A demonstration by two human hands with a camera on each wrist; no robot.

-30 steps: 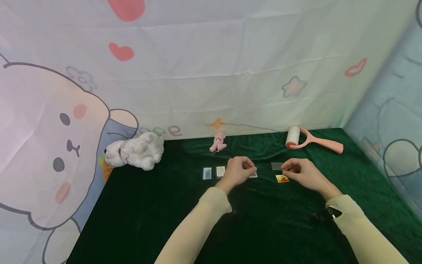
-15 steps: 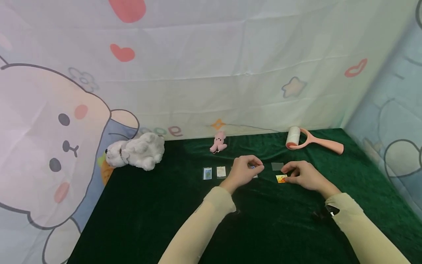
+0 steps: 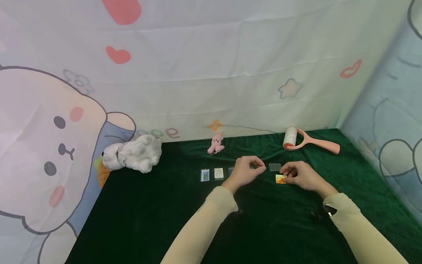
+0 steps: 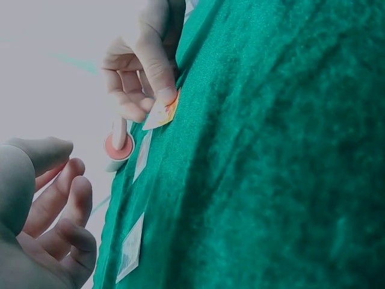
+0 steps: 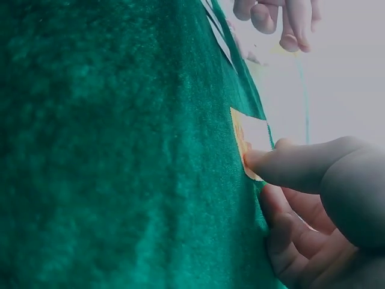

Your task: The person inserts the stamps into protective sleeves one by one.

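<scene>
My right hand [image 3: 301,176] pinches the edge of a small yellow-and-orange stamp [image 3: 280,179] at the right of the cloth. Its thumb lies on the printed face, and the finely toothed edge shows in the right wrist view, where the stamp [image 5: 249,135] looks tilted. Just behind it lies a clear sleeve [image 3: 274,167]. My left hand [image 3: 244,170] hovers left of that sleeve, fingers loosely bent, holding nothing; it partly hides a sleeved piece [image 3: 230,170]. Below the left hand, the left wrist view shows another sleeved piece [image 4: 130,250] lying flat.
Farther left lie a blue sleeved piece [image 3: 204,175] and a pale one [image 3: 219,173]. Along the back are a white plush dog [image 3: 140,153], a pink plush toy [image 3: 216,143] and a lint roller [image 3: 316,142]. Dark green cloth [image 3: 148,220] covers the table, against a printed curtain [image 3: 184,55].
My right hand has come down onto the stamp, and its thumb and finger now pinch it. The left hand has drifted a little to the right, away from the sleeved pieces.
</scene>
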